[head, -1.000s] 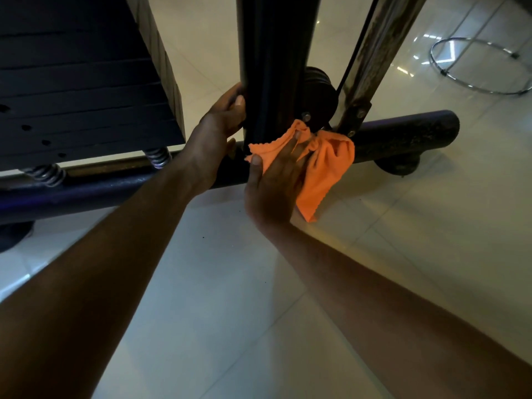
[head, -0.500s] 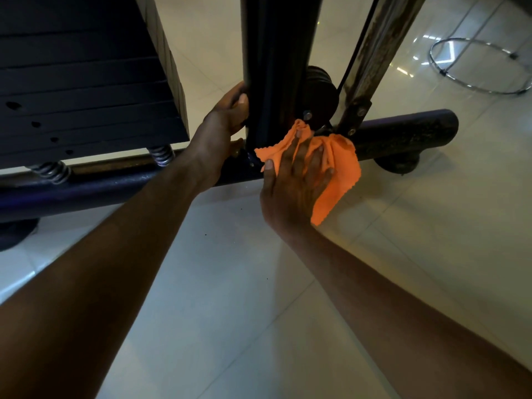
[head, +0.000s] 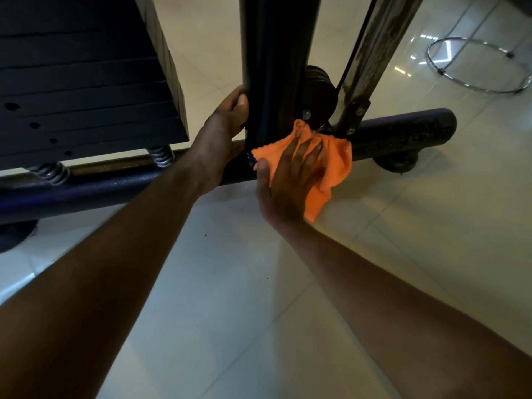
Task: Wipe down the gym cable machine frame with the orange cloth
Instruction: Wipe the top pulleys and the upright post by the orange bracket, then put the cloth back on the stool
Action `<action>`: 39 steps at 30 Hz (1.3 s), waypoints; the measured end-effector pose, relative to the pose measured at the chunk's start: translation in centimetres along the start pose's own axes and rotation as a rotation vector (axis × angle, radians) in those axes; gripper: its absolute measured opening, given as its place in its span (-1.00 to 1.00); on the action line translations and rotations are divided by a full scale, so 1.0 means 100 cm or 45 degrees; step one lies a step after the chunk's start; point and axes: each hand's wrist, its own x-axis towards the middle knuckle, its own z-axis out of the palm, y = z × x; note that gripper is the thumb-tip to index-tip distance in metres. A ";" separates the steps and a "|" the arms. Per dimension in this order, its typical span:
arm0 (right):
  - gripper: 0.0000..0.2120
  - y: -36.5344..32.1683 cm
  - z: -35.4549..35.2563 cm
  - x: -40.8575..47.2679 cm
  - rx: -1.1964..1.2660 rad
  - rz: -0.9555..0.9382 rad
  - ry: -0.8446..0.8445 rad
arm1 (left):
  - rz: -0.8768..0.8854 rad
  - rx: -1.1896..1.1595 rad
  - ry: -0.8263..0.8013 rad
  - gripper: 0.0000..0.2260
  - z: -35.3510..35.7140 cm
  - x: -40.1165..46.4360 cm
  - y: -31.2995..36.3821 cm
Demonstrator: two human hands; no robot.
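Observation:
The cable machine's dark base tube [head: 403, 131] runs left to right across the tiled floor, and a black upright post [head: 273, 53] rises from its middle. My right hand [head: 290, 174] lies flat on the orange cloth [head: 336, 165], pressing it against the base tube just right of the post. The cloth's lower corner hangs toward the floor. My left hand [head: 221, 131] grips the left side of the post near its foot.
A black weight stack [head: 80, 90] on springs [head: 161, 155] sits at the left. A rusty chrome guide rod [head: 374, 53], a black cable and a pulley [head: 319, 84] stand behind the cloth. A chrome ring base [head: 478, 64] lies on the floor far right.
My right hand has slid the cloth a little to the right along the base tube and spread flatter over it. My left hand stays on the post.

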 end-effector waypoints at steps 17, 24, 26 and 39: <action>-0.40 0.029 -0.044 0.003 0.082 -0.205 -0.226 | 0.013 -0.025 0.006 -0.63 0.014 -0.014 0.001; -0.58 0.023 -0.095 0.012 0.333 -0.186 -0.328 | -0.037 -0.061 0.055 -0.59 0.023 -0.027 -0.005; -0.60 0.007 -0.124 0.014 0.379 -0.109 -0.433 | -0.116 -0.052 0.110 -0.53 0.024 -0.042 0.008; -0.62 -0.139 -0.401 0.045 0.050 0.043 -0.747 | -0.086 0.773 0.097 -0.55 0.058 -0.187 0.240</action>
